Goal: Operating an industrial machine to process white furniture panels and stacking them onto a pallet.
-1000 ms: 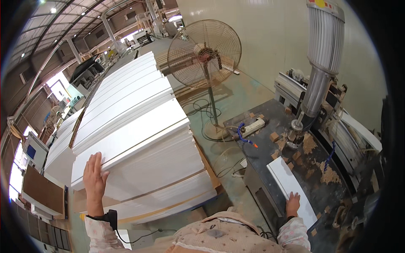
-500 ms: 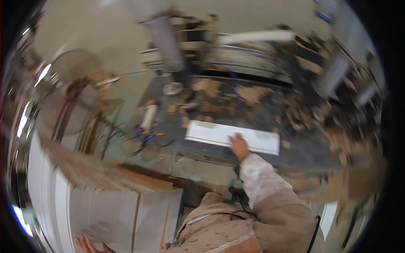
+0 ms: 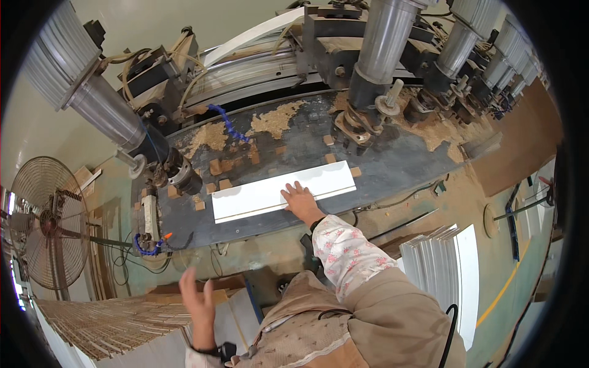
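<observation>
"Where's the long, flat white panel [image 3: 264, 194]?"

"On the dark grey bench [image 3: 399, 168], long axis running left to right, right end angled farther from the person."

"And the hands?"

"The right hand [image 3: 299, 201] lies on it, fingers spread; the left hand [image 3: 199, 302] is raised and blurred, thumb apart from the fingers."

"What's around?"

"Small brown blocks [image 3: 225, 184] close along its far edge, one by its right end; two blue segmented hoses [image 3: 228, 122]; at least four cylindrical metal motors [image 3: 377, 55]; one round wire-caged fan [image 3: 52, 221]."
</observation>
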Motion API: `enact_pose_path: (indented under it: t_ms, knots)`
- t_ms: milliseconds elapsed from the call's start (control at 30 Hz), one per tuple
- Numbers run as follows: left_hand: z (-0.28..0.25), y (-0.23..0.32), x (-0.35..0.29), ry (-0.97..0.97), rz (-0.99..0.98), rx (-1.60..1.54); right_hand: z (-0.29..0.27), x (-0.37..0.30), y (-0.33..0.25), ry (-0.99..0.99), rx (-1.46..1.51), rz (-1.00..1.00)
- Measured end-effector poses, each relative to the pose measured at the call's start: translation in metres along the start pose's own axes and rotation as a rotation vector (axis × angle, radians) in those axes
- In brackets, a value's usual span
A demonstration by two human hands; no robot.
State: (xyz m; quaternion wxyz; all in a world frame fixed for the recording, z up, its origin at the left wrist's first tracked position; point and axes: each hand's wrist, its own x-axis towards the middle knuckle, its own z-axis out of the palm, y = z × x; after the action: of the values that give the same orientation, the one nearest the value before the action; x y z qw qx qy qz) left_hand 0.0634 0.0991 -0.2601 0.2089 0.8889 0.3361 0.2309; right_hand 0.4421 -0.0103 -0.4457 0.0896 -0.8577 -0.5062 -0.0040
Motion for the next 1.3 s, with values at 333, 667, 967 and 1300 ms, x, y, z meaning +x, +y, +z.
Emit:
enact_pose_path:
  t_ms: [333, 667, 967, 1300]
  knots:
    - [0.226, 0.008, 0.091, -0.477, 0.307, 0.206, -0.149, -0.114, 0.061, 0.183, 0.283, 0.169]
    - [0.263, 0.015, 0.103, -0.554, 0.333, 0.443, -0.293, -0.544, 0.043, 0.244, -0.411, 1.394]
    - [0.267, 0.008, 0.089, -0.457, 0.335, 0.375, -0.234, -0.59, 0.021, 0.287, -0.649, 1.265]
    - [0.248, -0.051, 0.064, -0.251, 0.487, 0.296, -0.242, -0.494, 0.01, 0.449, -0.365, 0.932]
